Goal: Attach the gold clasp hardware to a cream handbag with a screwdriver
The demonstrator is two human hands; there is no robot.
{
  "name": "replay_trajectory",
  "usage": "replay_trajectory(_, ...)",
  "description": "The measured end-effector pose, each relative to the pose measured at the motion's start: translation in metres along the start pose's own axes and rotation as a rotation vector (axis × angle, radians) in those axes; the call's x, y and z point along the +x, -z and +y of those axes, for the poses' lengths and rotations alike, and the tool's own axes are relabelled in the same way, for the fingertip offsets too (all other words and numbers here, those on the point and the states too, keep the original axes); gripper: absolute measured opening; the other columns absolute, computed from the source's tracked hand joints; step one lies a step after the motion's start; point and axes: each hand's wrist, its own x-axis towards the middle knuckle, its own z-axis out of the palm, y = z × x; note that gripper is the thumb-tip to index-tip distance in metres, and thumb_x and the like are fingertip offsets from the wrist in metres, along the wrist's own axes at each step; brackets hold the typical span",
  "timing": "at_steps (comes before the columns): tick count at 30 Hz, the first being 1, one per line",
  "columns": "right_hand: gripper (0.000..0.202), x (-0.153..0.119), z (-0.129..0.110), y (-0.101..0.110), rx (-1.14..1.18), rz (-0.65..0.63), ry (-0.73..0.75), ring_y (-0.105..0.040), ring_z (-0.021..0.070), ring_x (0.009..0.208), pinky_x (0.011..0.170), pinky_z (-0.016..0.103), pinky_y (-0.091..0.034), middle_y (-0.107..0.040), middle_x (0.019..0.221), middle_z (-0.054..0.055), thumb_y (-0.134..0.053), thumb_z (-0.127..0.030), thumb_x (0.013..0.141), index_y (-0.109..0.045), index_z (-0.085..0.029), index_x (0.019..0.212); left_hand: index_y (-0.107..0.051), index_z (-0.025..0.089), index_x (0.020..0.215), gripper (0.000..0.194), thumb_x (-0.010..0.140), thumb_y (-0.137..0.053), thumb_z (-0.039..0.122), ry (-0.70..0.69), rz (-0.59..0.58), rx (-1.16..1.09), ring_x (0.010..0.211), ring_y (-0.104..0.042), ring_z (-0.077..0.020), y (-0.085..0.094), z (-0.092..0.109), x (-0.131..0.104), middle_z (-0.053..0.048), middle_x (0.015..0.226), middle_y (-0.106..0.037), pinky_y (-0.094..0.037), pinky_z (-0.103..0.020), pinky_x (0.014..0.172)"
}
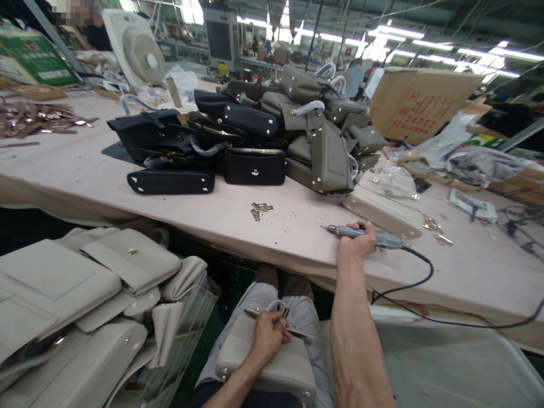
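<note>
A beige handbag (246,351) lies across my lap with its metal feet toward me. My left hand (268,335) is closed at the bag's far edge, pinching a small gold metal fitting (285,313). Out over the table's front part, my right hand (361,240) wraps round a grey electric screwdriver (389,239). Its thin tip points left and a black cord (427,266) runs from its back end. Left of the tip, several small gold metal plates (260,209) lie in a loose pile on the table.
Black handbags (255,167) and olive handbags (325,161) are heaped on the table (191,212). More beige bags (55,277) fill a crate (187,334) at my left. A fan (142,54), a cardboard box (420,105) and a beige bag (382,209) stand or lie farther off.
</note>
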Motion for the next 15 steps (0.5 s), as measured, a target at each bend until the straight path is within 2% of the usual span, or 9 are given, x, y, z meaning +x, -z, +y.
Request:
replay_trajectory(10,0.013,-0.001,0.0,-0.001,0.01,0.004,-0.019,-0.048,0.0075,0.055,0.05,0.019,-0.047,-0.055,0.074,-0.003,-0.059,-0.014,0.081,-0.047,-0.019,0.082,-0.072,0.013,0.079,0.023,0.087,-0.063,0.033,-0.002,-0.008,0.001,0.061,-0.076,-0.0238,0.0,-0.002,0.001,-0.01,0.066,-0.076,-0.059,-0.031,0.06)
replay_trajectory(15,0.008,-0.002,-0.016,0.005,0.033,-0.024,-0.088,-0.048,0.0076,0.057,0.052,0.021,-0.047,-0.052,0.075,-0.003,-0.054,-0.014,0.087,-0.049,-0.018,0.082,-0.072,0.013,0.083,0.021,0.091,-0.056,0.025,0.016,-0.033,0.0,0.065,-0.079,-0.0253,0.002,0.001,0.002,-0.011,0.068,-0.078,-0.061,-0.032,0.061)
